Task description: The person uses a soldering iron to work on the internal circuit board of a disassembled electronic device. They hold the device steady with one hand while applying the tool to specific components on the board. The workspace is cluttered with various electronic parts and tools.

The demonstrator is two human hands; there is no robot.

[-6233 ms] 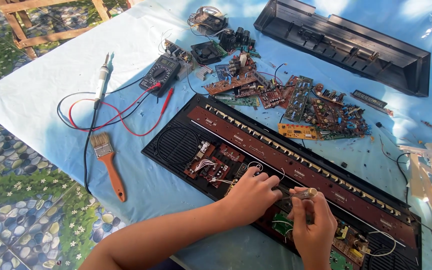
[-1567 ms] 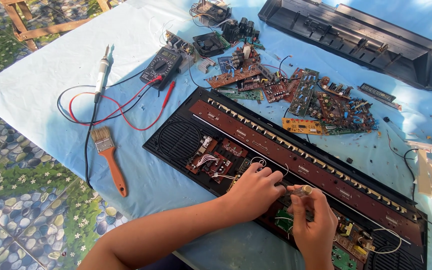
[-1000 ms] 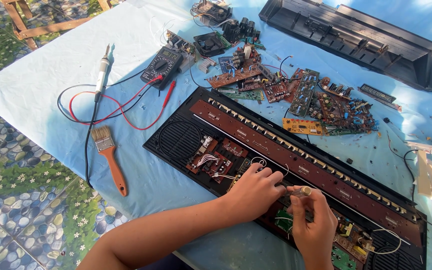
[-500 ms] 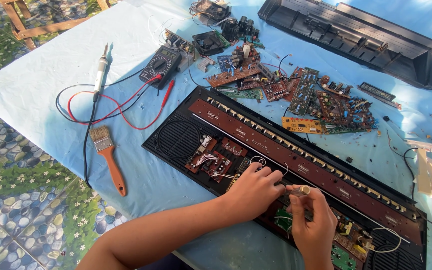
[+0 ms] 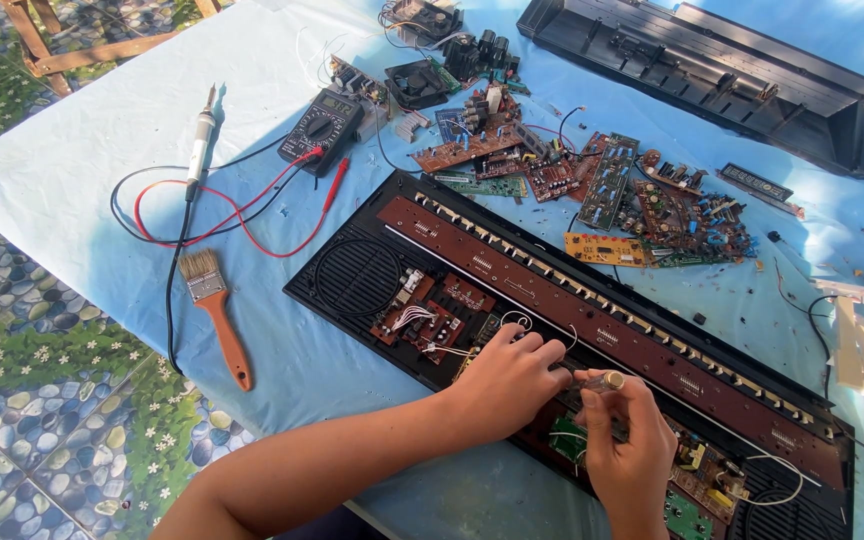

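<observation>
The left forearm came in from the near left edge, bare, angled up toward the middle of the scene. The left hand (image 5: pixel 507 385) lay knuckles up, fingers curled down and bunched. The right hand (image 5: pixel 627 455) rose from the near edge just to its right, back to the camera, thumb and forefinger pinched together at the top, apparently closed on something slim. The two hands sat nearly touching.
</observation>
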